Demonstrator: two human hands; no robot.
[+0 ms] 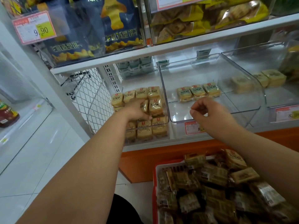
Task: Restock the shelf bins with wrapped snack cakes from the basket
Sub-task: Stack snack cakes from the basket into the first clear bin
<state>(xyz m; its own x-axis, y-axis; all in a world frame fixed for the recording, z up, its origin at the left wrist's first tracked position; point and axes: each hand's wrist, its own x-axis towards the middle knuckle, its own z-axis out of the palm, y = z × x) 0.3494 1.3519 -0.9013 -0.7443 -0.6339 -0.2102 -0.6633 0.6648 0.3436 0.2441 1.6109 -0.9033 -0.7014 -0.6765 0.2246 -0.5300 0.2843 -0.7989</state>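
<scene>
Head view, single entry.

Left hand (137,109): reaches into the left bin (166,101); lies over the stacked snack cakes (156,106), fingers bent down across the middle row, pressing or seating a pack; whether it pinches one cannot be told; thumb hidden.

Right hand (208,110): hovers at the front lip of the middle bin (210,62); fingers loosely curled, nothing visibly held.

Beyond the right hand: three cakes (198,92) in a row on the middle bin's floor, otherwise bare plastic; further to its right, a third bin (275,110) with paler square cakes (258,80).

Below the right forearm: red basket (155,183), heaped with darker wrapped packs (213,175); stock plentiful.

Just beneath the right hand: price tag (193,127) on the bin front. Above both hands: upper shelf (178,46) with blue snack bags (119,21) and yellow packs (186,21).

Judgement, step in hand: squaring the left bin's stack, which looks nearly full. To do it well: press flat, labels forward, rows flush with the clear wall so none overhang the front; then send the free right hand down to the basket; the middle bin plainly has the most room, so fill it behind and beside its three cakes, back row first.

Risk: soft wrappers crush under a hard push; basket packs look a different kind, so match each to its bin.
</scene>
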